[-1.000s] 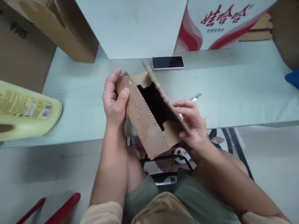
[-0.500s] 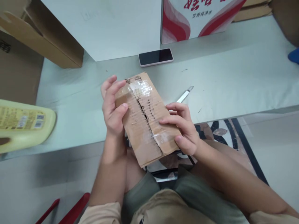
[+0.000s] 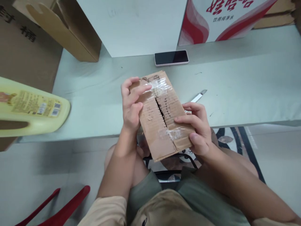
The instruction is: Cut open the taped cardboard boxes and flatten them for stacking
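Note:
A small flat cardboard box (image 3: 152,125), with clear tape at both ends and a dark slit along its middle seam, is tilted over the table's front edge. My left hand (image 3: 133,105) grips its upper left side, with the thumb and a finger on the top face. At the lower right side, my right hand (image 3: 198,128) holds the box, fingertips on the face and thumb at the edge. A silver craft knife (image 3: 197,97) lies on the table just beyond my right fingers, its handle partly hidden by them.
On the pale green table (image 3: 244,78), a phone (image 3: 171,58) lies before a white box (image 3: 141,28). A red-and-white carton (image 3: 223,22) stands at the back right. At left are a yellow jug (image 3: 47,110) and an open cardboard box (image 3: 77,37). Red legs (image 3: 70,204) show below.
The view has shifted, so most things appear farther right. Both hands keep their grip on the box, and its slit looks slightly wider.

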A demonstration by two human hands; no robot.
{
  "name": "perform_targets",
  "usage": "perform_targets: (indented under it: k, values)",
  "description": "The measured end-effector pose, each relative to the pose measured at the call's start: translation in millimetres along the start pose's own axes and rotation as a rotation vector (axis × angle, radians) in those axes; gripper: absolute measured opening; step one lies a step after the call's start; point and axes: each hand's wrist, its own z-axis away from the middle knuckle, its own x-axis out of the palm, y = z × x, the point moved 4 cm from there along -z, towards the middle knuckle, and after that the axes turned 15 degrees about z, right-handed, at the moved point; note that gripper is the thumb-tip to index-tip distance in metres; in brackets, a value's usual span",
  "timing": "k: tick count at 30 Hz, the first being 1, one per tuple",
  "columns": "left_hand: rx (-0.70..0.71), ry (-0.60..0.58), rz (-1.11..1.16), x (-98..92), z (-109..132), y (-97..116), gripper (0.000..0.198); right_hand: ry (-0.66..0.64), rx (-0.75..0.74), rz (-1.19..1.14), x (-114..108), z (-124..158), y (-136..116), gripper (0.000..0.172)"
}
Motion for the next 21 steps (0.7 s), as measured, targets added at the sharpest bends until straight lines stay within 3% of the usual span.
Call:
perform_targets:
  k: [6, 10, 12, 15, 17, 19, 21]
  values:
    - [-0.021, -0.001, -0.044, -2.8, -3.8, 0.3, 0.051, -0.060, -0.085, -0.139, 5.0, 1.3, 12.7, 0.050]
    - [-0.024, 0.007, -0.040, -2.8, -3.5, 0.6, 0.050, 0.021, 0.029, -0.171, 2.9, 1.0, 22.6, 0.060]
    - [-0.023, -0.010, -0.020, -2.0, -3.4, 0.6, 0.048, 0.114, 0.117, -0.074, -5.8, -2.9, 28.8, 0.050]
    - [-0.019, -0.028, 0.018, -1.0, -3.7, 0.5, 0.044, 0.180, 0.263, 0.303, -21.9, -13.9, 44.3, 0.034]
    - [-0.016, -0.015, 0.023, -1.3, -3.8, 0.6, 0.044, 0.067, 0.404, 0.548, -26.1, -21.9, 60.2, 0.042]
    - [-0.022, 0.005, 0.008, -1.9, -3.6, 0.4, 0.046, -0.149, 0.539, 0.704, -23.4, -26.3, 75.4, 0.052]
    - [-0.024, 0.003, -0.009, -2.0, -3.1, 0.3, 0.047, -0.331, 0.621, 0.796, -19.1, -27.1, 83.5, 0.049]
